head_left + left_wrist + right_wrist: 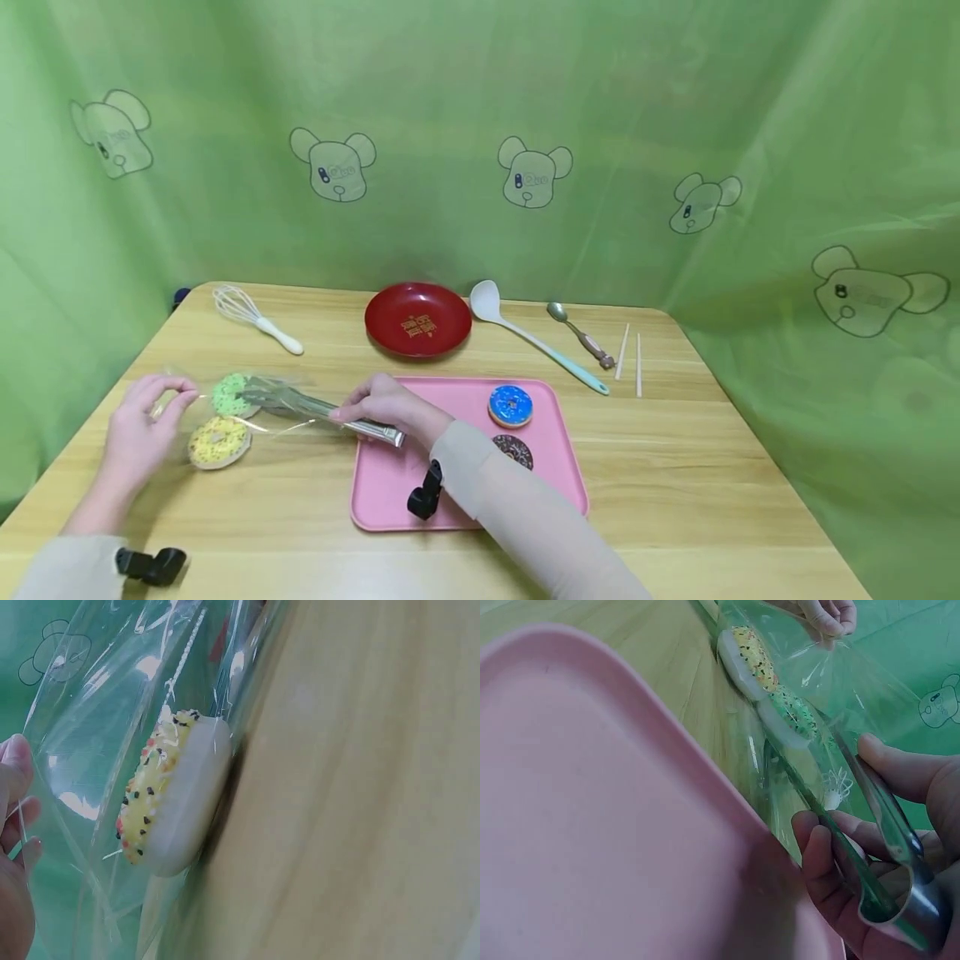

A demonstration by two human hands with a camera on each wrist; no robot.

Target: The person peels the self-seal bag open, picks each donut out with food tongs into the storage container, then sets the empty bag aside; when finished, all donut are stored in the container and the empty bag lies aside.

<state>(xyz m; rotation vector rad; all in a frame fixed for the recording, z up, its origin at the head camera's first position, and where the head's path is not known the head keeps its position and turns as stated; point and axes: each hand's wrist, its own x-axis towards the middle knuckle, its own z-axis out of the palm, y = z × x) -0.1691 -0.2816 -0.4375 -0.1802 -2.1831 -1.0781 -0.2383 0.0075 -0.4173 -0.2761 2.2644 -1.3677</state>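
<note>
Right grip (378, 406) round tongs (330, 410) — green donut (231, 394) inside bag (225, 412).

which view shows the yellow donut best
The left wrist view: the yellow donut fills the frame, sprinkles sharp, inside the clear bag. The head view shows it small; the right wrist view shows it edge-on.

This looks like a staged recording set, not a real kitchen: a green bear-printed curtain (480, 142) fills the top of the frame, behind a wooden table (675, 467) laid with toy doughnuts (511, 406) and utensils (536, 337).
</note>
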